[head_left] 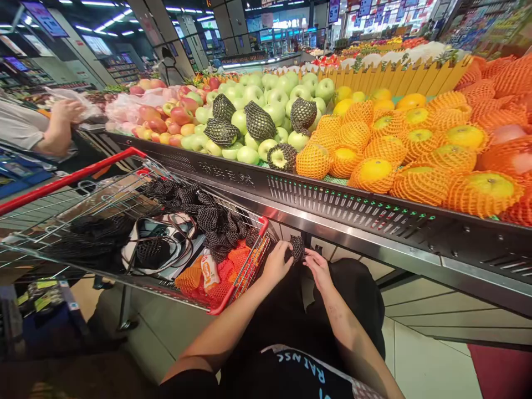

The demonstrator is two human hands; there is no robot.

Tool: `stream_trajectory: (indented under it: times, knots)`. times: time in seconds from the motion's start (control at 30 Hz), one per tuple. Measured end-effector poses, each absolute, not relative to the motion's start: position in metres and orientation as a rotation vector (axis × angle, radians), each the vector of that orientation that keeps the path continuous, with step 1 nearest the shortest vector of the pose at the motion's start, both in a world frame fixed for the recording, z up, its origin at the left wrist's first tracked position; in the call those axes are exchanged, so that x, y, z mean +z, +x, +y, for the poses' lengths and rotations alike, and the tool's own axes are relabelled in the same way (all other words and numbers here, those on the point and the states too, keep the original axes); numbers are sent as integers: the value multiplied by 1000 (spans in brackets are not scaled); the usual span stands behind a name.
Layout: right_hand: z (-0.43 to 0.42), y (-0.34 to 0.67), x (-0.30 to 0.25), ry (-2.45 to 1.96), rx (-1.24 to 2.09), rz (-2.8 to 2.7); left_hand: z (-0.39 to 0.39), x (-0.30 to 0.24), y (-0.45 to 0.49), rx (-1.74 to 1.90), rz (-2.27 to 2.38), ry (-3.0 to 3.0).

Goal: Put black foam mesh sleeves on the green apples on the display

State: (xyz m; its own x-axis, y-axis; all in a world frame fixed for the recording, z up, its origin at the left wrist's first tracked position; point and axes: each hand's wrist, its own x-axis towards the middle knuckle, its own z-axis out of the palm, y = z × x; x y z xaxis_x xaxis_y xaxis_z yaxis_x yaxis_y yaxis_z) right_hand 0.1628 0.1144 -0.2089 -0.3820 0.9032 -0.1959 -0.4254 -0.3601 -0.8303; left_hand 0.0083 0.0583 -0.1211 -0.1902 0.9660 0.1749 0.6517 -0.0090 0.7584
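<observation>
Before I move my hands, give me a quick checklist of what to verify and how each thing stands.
1. Left hand has a grip on the black net: ok.
2. Right hand touching it too: cannot tell; the fingertips are right at its edge.
3. Anything inside that net: cannot tell.
4. Black-netted fruit resting among the green apples: ok.
5. Spare black nets in the cart on your left: ok.
6. Other person's hand away from yours: ok, far off at the left.
</observation>
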Motion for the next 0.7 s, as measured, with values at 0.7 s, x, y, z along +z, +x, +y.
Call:
stream_trajectory:
  times: [0.7]
  knots:
    - [110,163,-201,-621,2125,-845,65,-127,-1,1066,2014,1472]
